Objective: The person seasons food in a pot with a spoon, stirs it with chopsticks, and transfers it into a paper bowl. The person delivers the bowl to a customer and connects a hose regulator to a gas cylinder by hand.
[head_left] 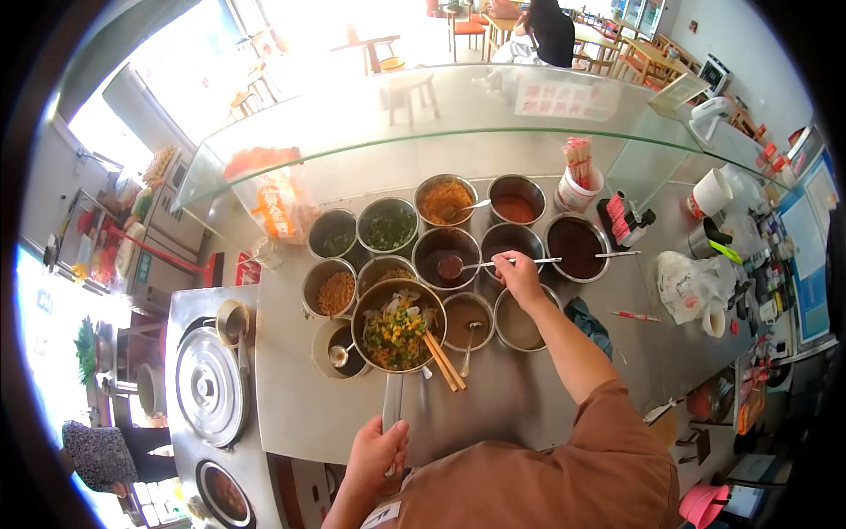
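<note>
My left hand (377, 454) is closed round the handle of a metal pan (398, 360). Noodle-like food with chopped greens and yellow bits (397, 331) fills the pan, and wooden chopsticks (445, 363) lean over its right rim. The fingers of my right hand (522, 278) pinch the long handle of a ladle (507, 264). Its bowl, with dark red sauce in it, is over or in a steel pot of dark sauce (430, 240). The pan partly covers a pot of yellowish food (384, 267) and stands close to a pot of peanuts (336, 292).
More pots hold chopped greens (388, 227), orange crumbs (446, 201), red powder or sauce (513, 208) and dark sauce (577, 247). A glass screen (423, 137) runs along the back. At right are a chopstick holder (579, 188) and plastic bags (692, 286); a lidded pot (210, 388) is at left.
</note>
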Available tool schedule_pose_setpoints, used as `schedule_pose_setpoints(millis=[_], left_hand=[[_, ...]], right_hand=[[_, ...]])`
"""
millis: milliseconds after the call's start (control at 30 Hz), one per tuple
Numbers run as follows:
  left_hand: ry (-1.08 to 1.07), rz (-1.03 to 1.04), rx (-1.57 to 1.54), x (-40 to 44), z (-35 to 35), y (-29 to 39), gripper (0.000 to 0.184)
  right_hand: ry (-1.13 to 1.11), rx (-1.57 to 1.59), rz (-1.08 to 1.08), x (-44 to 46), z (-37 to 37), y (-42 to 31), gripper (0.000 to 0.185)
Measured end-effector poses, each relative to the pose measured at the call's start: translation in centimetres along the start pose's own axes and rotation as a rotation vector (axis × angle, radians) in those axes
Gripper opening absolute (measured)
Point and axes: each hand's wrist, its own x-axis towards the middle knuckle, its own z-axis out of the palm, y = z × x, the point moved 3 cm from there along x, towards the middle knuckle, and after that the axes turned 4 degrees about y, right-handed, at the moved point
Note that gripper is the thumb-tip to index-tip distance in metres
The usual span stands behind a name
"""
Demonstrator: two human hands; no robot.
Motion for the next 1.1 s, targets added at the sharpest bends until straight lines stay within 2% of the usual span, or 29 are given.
schedule_pose_setpoints(millis=[433,1100], left_hand=[[0.028,-0.005,-0.008,0.0,0.1,0.1,0.017],[0.003,0.003,-0.012,0.6,-0.2,0.4,0.018]], right_hand=[[0.027,-0.068,-0.066,0.3,0.5,0.2,0.021],[0.042,-0.071,-0.009,0.2,0.3,0.4,0.02]])
